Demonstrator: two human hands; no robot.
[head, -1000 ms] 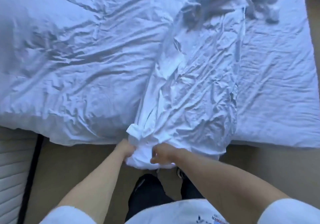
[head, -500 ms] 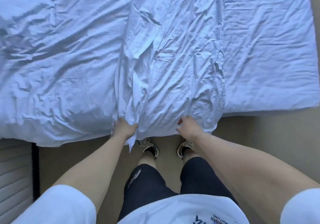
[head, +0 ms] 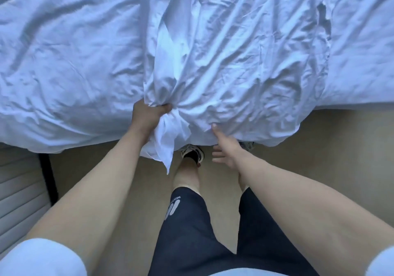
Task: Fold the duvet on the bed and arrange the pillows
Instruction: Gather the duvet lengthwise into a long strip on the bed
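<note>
A white crumpled duvet [head: 234, 51] lies as a long bunched strip down the middle of the bed [head: 59, 62], its near end hanging over the bed's front edge. My left hand [head: 147, 117] is clenched on a gathered corner of the duvet, with a tail of cloth hanging below the fist. Just below the duvet's hanging edge is my right hand [head: 226, 150], fingers spread, with one fingertip touching the cloth. No pillows are in view.
I stand on a beige floor [head: 319, 147] at the foot of the bed, my shoes [head: 193, 153] close to its edge. A pale ribbed panel with a dark frame [head: 21, 190] is at the lower left.
My right hand has let go of the duvet's edge and dropped below it, fingers spread. My left hand keeps its grip. The view has moved closer to the bed.
</note>
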